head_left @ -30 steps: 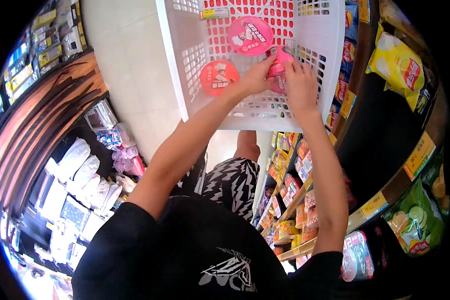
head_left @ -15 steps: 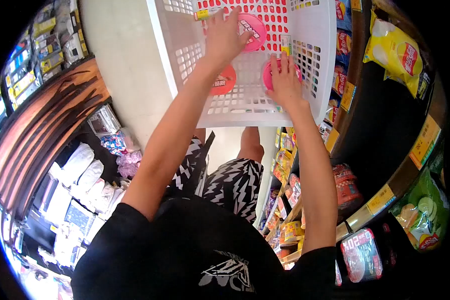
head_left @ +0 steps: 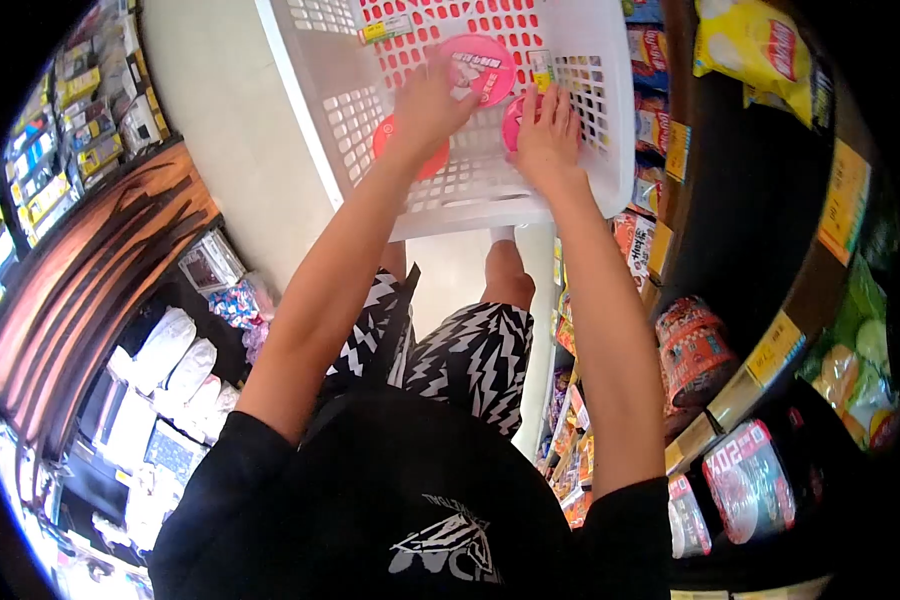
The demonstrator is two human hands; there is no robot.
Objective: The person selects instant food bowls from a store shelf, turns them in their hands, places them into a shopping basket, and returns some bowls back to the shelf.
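Note:
A white plastic basket (head_left: 490,214) holds several round tubs with coloured lids. My left hand (head_left: 427,110) is over the middle of the basket, thumb and fingers apart, against the left edge of a pink lid (head_left: 482,72). Partly under that hand and wrist is an orange-red lid (head_left: 388,138). On the right side, my right hand (head_left: 550,140) lies with its fingers stretched over another pink lid (head_left: 513,120), covering much of it. Both hands look open, and neither visibly lifts a tub.
Shelves on the right carry a yellow chip bag (head_left: 755,50), stacked red bowls (head_left: 695,350), a wrapped pack (head_left: 750,480) and price tags (head_left: 776,348). To the left stand a striped wooden panel (head_left: 100,290) and white goods (head_left: 165,350). Pale floor (head_left: 220,110) runs beside the basket.
The basket appears lower-left and higher in view. My left hand has shifted left and down, from over the upper pink lid to its edge. The right hand stays on its lid.

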